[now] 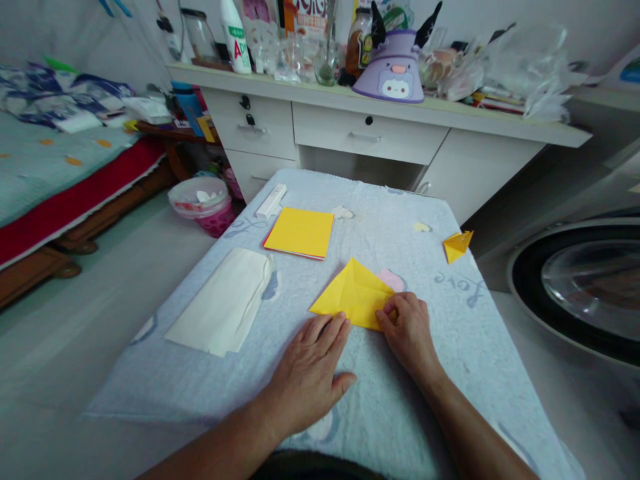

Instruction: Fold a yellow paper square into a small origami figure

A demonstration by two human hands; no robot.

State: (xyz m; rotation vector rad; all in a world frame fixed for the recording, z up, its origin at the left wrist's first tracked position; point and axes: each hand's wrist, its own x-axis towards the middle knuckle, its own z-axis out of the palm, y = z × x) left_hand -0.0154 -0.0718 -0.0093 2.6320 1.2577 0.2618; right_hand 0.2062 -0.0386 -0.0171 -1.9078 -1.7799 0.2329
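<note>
A creased sheet of yellow paper [354, 291], folded to a point at the top, lies flat on the cloth-covered table [400, 373]. Stretched out, the fingers of my left hand [314, 373] press on the paper's lower edge, thumb apart. On the right corner, my right hand [407, 330] pinches the paper between thumb and fingers. Beyond them sits a stack of square paper [301, 231], yellow on top. A folded yellow paper piece [457, 247] stands near the table's right edge.
Left of my hands lies a white paper sheet or sleeve [223, 300]. Behind it is a small white box [271, 201]. A white desk [370, 130] with a purple visor hat [393, 70] and jars stands ahead. A pink bin [207, 207] is at left, a washing machine [590, 280] at right.
</note>
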